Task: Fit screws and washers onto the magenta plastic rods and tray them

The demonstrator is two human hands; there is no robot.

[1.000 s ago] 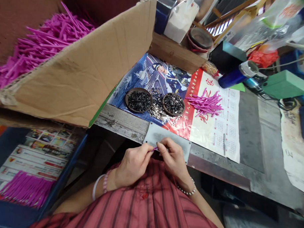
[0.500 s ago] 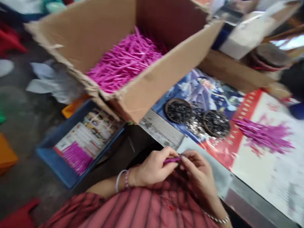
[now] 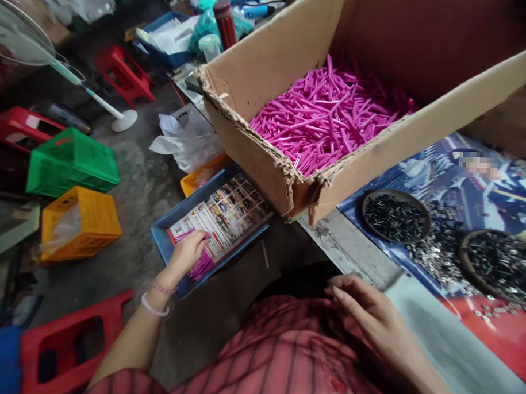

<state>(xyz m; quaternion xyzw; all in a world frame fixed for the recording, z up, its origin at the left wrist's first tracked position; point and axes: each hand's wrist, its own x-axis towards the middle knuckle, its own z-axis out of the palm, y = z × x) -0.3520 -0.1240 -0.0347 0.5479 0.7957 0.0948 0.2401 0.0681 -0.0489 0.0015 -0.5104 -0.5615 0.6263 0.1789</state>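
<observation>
From the head camera, the left hand (image 3: 187, 254) is curled down onto magenta plastic sticks (image 3: 201, 265) lying in a blue tray (image 3: 166, 245), though whether it grips them cannot be told. The right hand (image 3: 366, 312) hangs empty, fingers loosely spread, beside the counter (image 3: 351, 246). A cardboard box (image 3: 264, 157) full of more sticks overhangs the counter, near 2 dark bowls (image 3: 396, 216) and spilled small metal parts (image 3: 442, 266). The printed sheet (image 3: 218, 230) in the tray is too small to read.
</observation>
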